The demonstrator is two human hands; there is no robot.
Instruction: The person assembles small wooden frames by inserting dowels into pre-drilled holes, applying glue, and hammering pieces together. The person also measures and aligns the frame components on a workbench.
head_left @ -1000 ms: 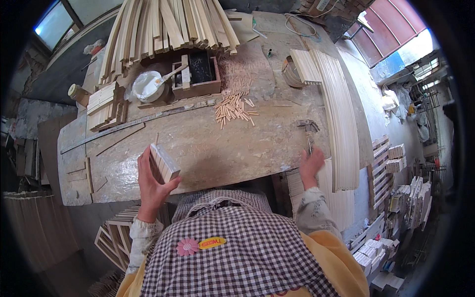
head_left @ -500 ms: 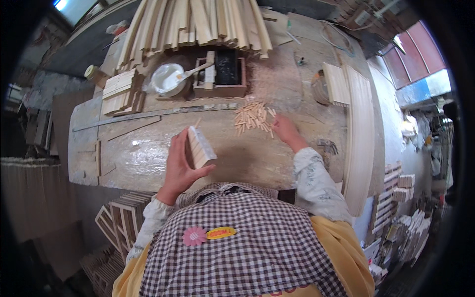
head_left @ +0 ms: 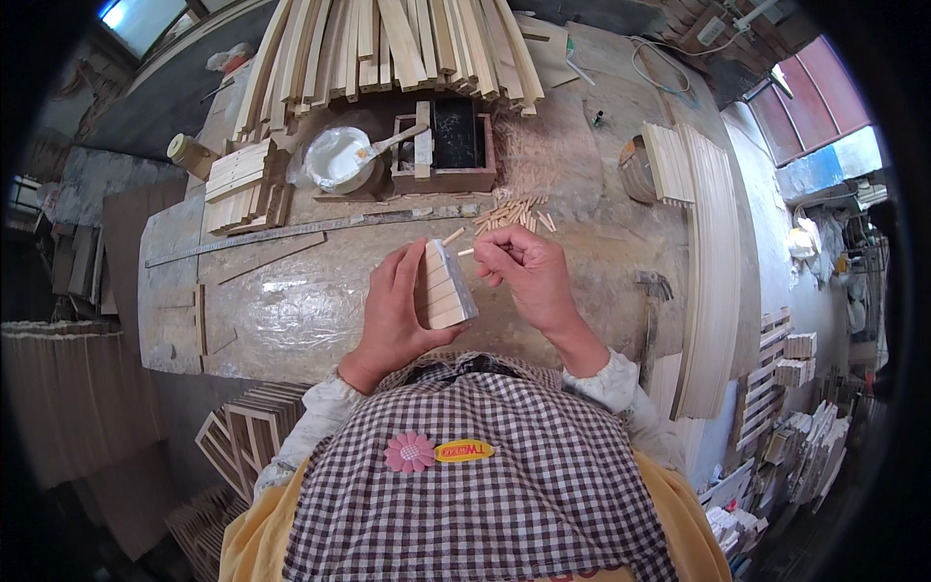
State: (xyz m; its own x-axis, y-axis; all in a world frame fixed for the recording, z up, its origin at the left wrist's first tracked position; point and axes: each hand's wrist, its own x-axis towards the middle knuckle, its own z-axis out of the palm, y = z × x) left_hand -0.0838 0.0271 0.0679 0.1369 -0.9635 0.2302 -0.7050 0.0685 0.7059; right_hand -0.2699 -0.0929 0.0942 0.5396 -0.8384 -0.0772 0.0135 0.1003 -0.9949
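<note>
- Two bare hands, both in view above the worktop.
- The left hand is partly open, its thumb and fingers spread around one pale wooden block with dark lines across it and a whitish coated face, which is held tilted.
- The right hand is nearly closed, thumb and forefinger pinching one short, thin, pale wooden dowel.
- The block lies between the hands, gripped by the left and just beside the right; whether the pinched dowel touches it, I cannot tell.
- One second dowel, light brown and round, sticks out at the block's far end.
- One heap of loose light-brown wooden dowels, too crowded to count, lies just beyond the right hand.
- One dark-headed hammer lies to the right, apart from both hands.
- Beyond the hands: one round white bucket, one brown open-topped wooden box, one long grey straightedge.
</note>
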